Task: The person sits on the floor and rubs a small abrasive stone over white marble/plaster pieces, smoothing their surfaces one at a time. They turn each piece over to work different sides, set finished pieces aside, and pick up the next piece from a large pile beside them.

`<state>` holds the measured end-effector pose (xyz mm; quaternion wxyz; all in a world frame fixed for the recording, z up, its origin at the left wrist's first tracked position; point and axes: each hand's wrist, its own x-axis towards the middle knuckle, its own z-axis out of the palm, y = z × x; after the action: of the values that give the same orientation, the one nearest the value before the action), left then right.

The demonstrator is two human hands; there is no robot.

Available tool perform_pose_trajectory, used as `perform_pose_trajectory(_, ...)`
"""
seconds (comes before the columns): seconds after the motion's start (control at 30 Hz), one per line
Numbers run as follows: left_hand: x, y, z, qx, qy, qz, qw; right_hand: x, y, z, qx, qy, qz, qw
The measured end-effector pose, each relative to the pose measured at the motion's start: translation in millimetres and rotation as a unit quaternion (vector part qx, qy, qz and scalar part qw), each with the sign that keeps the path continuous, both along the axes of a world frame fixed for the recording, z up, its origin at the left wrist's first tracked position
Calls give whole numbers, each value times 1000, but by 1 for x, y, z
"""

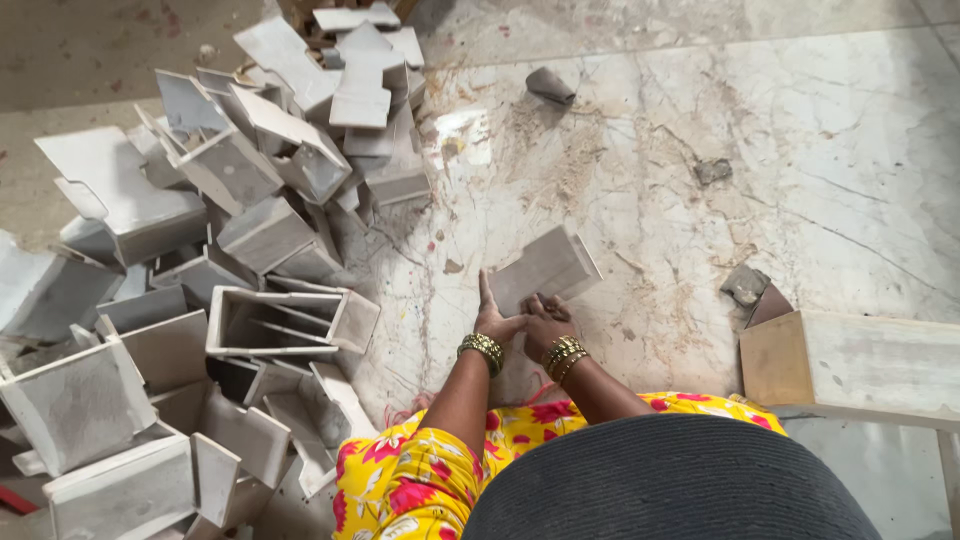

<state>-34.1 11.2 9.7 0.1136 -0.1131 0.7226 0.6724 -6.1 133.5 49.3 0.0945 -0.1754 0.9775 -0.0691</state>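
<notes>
Grey panel (545, 268), yellow floral sleeves (420, 480)

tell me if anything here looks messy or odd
The grey box-shaped pieces at left lie in a jumbled heap, tilted every way. Sawdust-like grit streaks the marble floor beyond the hands.

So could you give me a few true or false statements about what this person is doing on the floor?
1. Both hands, left hand and right hand, are on a flat grey piece. True.
2. The pile of grey box parts lies to the person's right. False: it lies to their left.
3. The person wears gold bangles on both wrists. True.
4. The floor is green carpet. False: it is pale veined marble.
</notes>
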Motion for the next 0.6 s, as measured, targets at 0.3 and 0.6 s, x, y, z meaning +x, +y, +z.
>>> perform_pose_trajectory(0.3,17,3,25,-37,-296,-100,949,-4,11,-16,235,137,71,960)
perform_pose_trajectory(0.6,-12,-10,25,-343,250,-133,896,39,27,-14,-71,88,3,994)
